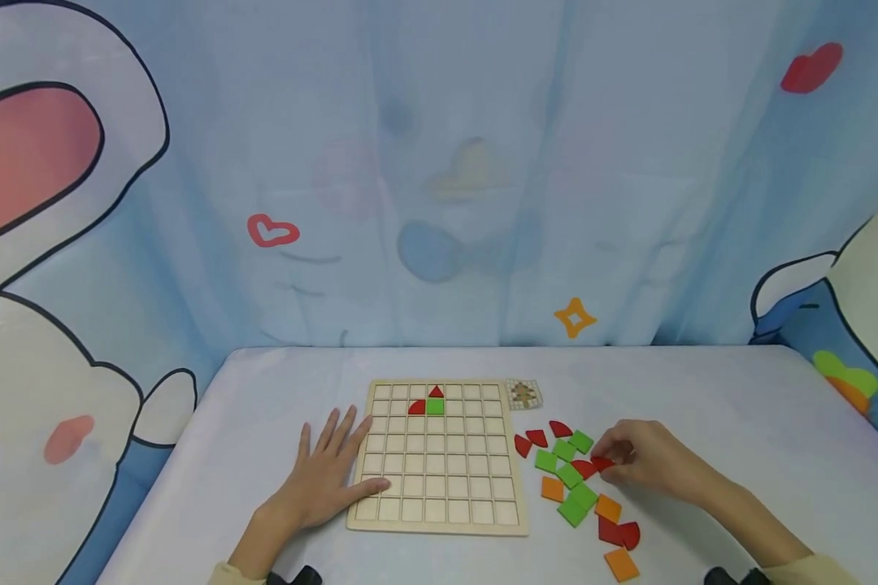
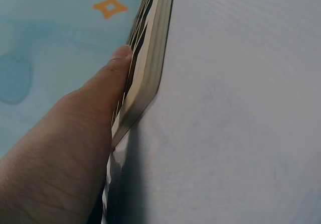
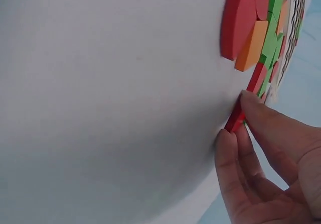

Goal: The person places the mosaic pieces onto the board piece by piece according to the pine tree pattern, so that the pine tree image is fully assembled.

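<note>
A wooden grid board (image 1: 457, 465) lies on the table. Near its top sit a red triangle (image 1: 436, 392), a red quarter-circle (image 1: 418, 407) and a green square (image 1: 435, 406). My left hand (image 1: 322, 479) rests with straight fingers along the board's left edge, the thumb lying on its lower left cells; the left wrist view shows that thumb (image 2: 100, 83) against the board's side (image 2: 150, 73). Over the right of the loose pieces, my right hand (image 1: 647, 459) pinches a red piece (image 3: 235, 116) between thumb and fingertips. The fingers partly cover it, so its full shape is hidden.
Right of the board lie several loose green squares (image 1: 546, 461), orange squares (image 1: 621, 564) and red pieces (image 1: 560, 429). A small pattern card (image 1: 524, 395) is by the board's upper right corner. Behind the white table (image 1: 300, 370) hangs a blue printed curtain (image 1: 439, 309).
</note>
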A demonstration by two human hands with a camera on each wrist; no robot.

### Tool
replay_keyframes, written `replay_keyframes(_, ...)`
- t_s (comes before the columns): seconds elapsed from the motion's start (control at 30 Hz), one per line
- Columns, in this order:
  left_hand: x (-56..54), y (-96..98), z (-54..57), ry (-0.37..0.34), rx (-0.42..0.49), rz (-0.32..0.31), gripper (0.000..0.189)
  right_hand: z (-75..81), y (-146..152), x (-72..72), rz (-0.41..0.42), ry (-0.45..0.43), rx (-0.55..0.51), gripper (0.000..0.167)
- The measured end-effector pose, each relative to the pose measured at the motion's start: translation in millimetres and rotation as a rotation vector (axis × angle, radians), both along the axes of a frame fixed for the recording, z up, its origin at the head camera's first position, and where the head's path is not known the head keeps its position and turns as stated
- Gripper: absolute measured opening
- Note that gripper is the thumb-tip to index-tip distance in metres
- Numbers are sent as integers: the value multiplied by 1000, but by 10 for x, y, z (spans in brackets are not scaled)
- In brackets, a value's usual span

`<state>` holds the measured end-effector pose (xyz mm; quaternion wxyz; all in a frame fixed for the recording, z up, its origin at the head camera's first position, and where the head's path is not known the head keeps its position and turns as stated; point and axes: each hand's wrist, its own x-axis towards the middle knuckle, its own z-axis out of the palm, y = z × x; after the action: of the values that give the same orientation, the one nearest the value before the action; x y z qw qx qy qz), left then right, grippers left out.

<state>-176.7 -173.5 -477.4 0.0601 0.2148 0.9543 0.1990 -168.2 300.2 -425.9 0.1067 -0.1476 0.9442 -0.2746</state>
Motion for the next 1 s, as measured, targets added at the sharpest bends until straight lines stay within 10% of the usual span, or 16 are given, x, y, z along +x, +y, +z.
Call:
replay_keyframes(0.33, 11, 8, 14, -12, -4, 4, 96, 111, -81, -106, -29, -147, 27, 21)
replay_keyframes(1.0, 43, 3, 27, 22, 24, 10, 96, -7, 65, 54, -28, -4, -71, 20)
